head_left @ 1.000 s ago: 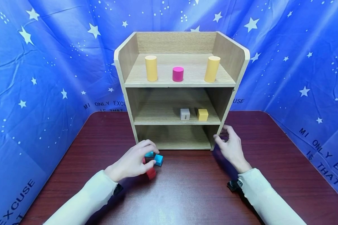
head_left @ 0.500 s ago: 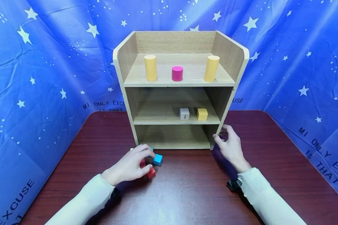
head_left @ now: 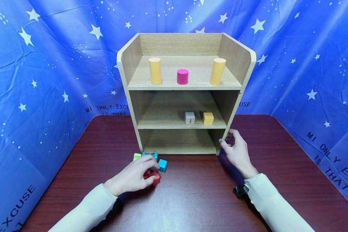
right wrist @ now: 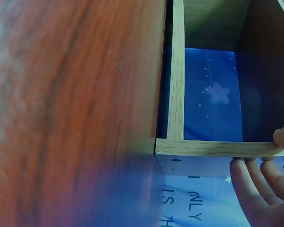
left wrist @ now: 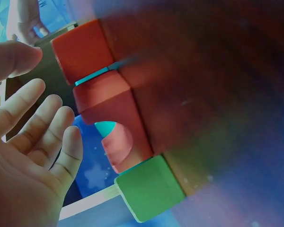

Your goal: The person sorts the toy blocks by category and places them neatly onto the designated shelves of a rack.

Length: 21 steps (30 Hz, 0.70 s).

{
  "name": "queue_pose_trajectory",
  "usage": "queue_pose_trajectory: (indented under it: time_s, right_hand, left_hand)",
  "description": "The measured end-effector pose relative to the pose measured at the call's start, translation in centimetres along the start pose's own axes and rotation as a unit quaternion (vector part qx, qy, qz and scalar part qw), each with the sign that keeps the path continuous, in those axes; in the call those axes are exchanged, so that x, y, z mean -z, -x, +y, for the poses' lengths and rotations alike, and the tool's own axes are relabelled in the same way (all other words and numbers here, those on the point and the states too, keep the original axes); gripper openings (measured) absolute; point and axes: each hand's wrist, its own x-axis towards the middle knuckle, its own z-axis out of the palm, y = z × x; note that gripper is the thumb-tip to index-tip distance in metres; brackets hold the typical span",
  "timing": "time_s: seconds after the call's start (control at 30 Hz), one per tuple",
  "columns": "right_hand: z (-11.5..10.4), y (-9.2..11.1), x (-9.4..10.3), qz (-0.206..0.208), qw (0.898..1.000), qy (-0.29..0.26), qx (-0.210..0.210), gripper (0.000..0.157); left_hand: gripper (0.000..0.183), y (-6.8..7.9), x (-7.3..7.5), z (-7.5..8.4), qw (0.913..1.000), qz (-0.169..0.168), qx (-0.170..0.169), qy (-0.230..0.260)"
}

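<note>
My left hand (head_left: 133,175) hovers over a small group of toy blocks at the shelf's front left. In the left wrist view its fingers are loosely bent, apart from the blocks, with nothing held. Nearest the thumb is a red cube (head_left: 156,179). Beside it a red arch block (left wrist: 116,99) is partly covered by the hand in the head view. A blue cube (head_left: 162,165), a blue block (head_left: 155,155) and a green block (head_left: 137,156) lie around them. My right hand (head_left: 237,154) grips the right side panel (right wrist: 217,148) of the wooden shelf, thumb inside and fingers outside.
On the shelf's top level stand two yellow cylinders (head_left: 155,71) and a pink cylinder (head_left: 182,76). A grey cube (head_left: 189,118) and a yellow cube (head_left: 208,118) sit on the middle level. A blue star curtain (head_left: 46,64) surrounds the dark red table (head_left: 197,199).
My left hand has drawn back slightly toward the lower left, uncovering the green block and more of the blue one. The right hand holds its place on the shelf side.
</note>
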Motion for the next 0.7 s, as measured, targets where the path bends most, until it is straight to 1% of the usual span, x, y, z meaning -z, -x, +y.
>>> queue_pose_trajectory:
  time_s: [0.17, 0.3, 0.53, 0.7]
  right_hand:
    - [-0.03, 0.04, 0.01, -0.001, 1.0, 0.001, 0.001, 0.038]
    - [0.05, 0.05, -0.02, -0.002, 1.0, 0.0, 0.0, 0.038]
    - [0.14, 0.05, -0.07, -0.001, 1.0, 0.001, 0.002, 0.038]
    - [0.08, 0.1, -0.04, -0.001, 1.0, 0.004, 0.0, 0.038]
  left_hand:
    - [0.017, 0.17, -0.31, 0.09, 0.9999, -0.006, 0.008, -0.003]
    - [0.019, 0.1, -0.31, 0.18, 0.9998, -0.017, 0.013, -0.001]
    - [0.02, 0.02, -0.26, 0.27, 0.9992, -0.038, 0.009, 0.002]
    - [0.019, 0.04, -0.16, 0.42, 0.9987, -0.046, 0.02, -0.008]
